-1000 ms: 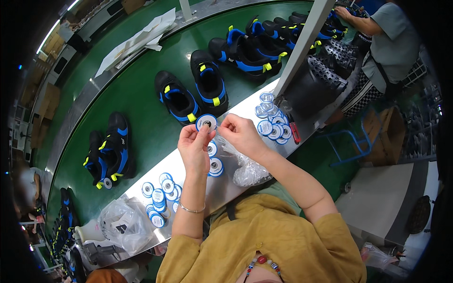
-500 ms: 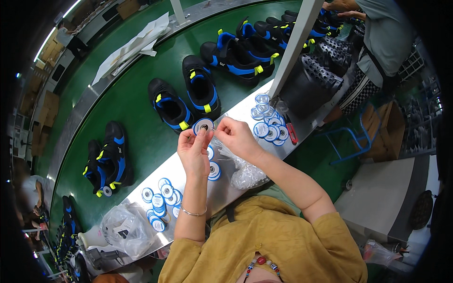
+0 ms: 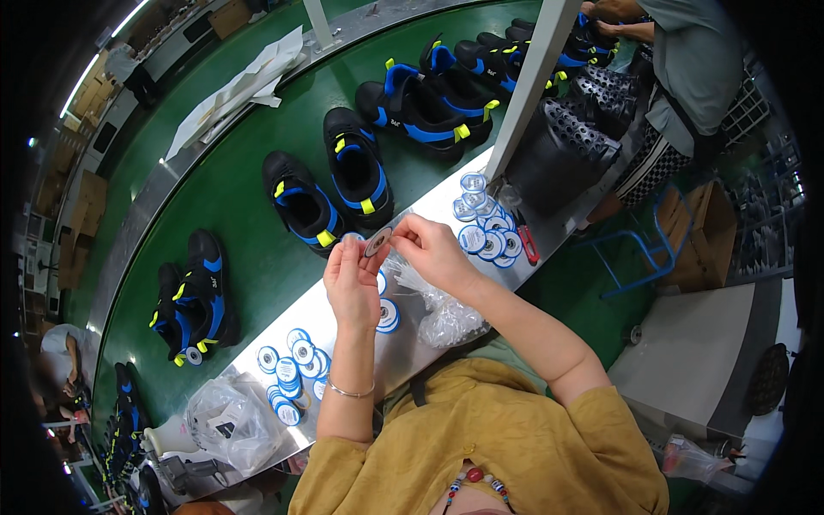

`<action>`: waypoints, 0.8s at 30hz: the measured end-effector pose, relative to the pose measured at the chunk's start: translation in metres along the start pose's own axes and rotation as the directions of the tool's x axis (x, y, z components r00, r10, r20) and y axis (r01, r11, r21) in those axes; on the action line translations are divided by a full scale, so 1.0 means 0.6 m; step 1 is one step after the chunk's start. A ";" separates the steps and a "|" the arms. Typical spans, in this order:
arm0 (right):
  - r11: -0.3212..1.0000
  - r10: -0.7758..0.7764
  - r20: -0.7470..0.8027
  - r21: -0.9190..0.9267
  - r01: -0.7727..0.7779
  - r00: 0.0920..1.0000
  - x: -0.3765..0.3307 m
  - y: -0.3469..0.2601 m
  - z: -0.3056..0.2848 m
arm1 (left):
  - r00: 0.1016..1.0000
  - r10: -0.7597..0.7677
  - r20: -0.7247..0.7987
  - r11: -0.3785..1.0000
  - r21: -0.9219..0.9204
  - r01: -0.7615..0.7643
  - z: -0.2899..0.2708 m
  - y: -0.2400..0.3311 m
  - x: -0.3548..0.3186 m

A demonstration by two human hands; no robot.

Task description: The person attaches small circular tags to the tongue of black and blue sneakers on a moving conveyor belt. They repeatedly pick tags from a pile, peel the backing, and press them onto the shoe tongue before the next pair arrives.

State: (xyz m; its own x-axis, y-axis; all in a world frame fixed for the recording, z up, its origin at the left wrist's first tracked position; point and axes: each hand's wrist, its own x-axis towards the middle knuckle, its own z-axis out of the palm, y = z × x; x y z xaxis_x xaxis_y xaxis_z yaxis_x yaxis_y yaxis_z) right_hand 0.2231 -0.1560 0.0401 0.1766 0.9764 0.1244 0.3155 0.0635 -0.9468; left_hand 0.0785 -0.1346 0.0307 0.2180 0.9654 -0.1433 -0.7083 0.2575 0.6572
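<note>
My left hand [image 3: 352, 287] has its fingers pinched together near the far edge of the metal ledge, with a blue-rimmed disc at the fingertips. Between my two hands a round hang tag [image 3: 378, 242] stands tilted. My right hand [image 3: 436, 256] pinches at that tag's right edge; a thin clear strand may be there, too fine to make out. Beneath my hands lie a bundle of clear plastic fasteners [image 3: 446, 318] and a few more round tags [image 3: 388, 316]. Beyond them stands a pair of black and blue shoes [image 3: 359, 176] with yellow tabs.
More tags lie in piles at the left [image 3: 288, 371] and right [image 3: 491, 240], the right one beside a red cutter [image 3: 527, 240]. A clear plastic bag [image 3: 233, 421] sits at the left. Further shoes [image 3: 206, 287] stand on the green belt [image 3: 249, 257]. A white post [image 3: 534, 90] rises ahead; a co-worker [image 3: 695, 69] stands beyond.
The tag between my hands has turned from facing up to standing tilted, and a second disc now shows at my left fingertips. The shoes on the belt have shifted slightly left.
</note>
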 end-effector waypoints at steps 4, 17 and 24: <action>0.988 -0.140 0.002 -0.060 0.139 0.990 -0.003 0.010 -0.007 | 0.999 -0.044 0.009 0.996 0.081 0.043 -0.003 -0.009 0.006; 0.892 -0.386 0.018 -0.249 0.378 0.922 0.000 0.018 -0.025 | 0.997 -0.078 -0.012 0.913 0.400 0.076 0.010 -0.016 0.014; 0.988 -0.100 0.105 0.125 0.087 0.989 0.018 0.031 -0.053 | 0.957 0.142 0.252 0.540 0.791 -0.288 0.011 -0.023 0.040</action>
State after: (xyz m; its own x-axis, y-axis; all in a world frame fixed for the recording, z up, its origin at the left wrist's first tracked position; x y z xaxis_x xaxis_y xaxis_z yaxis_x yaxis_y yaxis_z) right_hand 0.2603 -0.1510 0.0332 0.0451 0.9814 0.1864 0.2107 0.1731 -0.9621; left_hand 0.0976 -0.1154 0.0230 0.2767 0.9503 0.1427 0.0858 -0.1723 0.9813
